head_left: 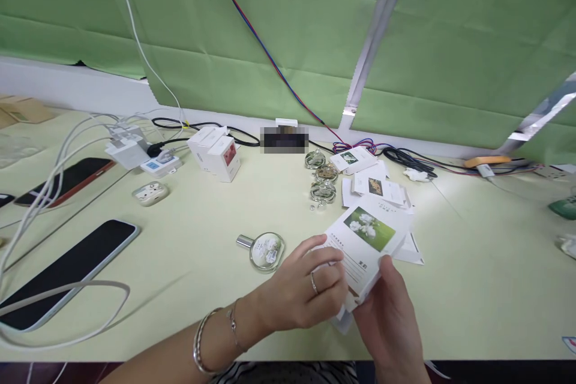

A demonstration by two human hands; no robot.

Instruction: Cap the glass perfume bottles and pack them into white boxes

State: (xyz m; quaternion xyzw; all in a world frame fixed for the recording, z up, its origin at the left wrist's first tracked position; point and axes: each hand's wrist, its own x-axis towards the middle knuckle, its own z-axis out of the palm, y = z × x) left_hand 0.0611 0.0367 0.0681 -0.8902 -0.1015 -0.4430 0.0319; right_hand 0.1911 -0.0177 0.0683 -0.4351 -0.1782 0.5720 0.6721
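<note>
Between my two hands is a white perfume box (pixel 364 246) with a picture of white flowers on a green ground, tilted toward me. My left hand (pixel 315 282), wearing a ring, curls its fingers over the box's left side. On the lower right, my right hand (pixel 391 318) grips it, thumb on the edge. A round, flat perfume bottle (pixel 267 251) with a silver cap lies left of my left hand. Beyond the box are flattened white cartons (pixel 378 186) with flower pictures. Several round glass bottles (pixel 323 192) lie beside them, with small clear pieces nearby.
Closed white boxes (pixel 225 159) stand at the back left. Further left are a power strip (pixel 161 163) with cables, an earphone case (pixel 150 193) and a phone (pixel 72 276). Black cable coils (pixel 405 159) run along the green-covered wall.
</note>
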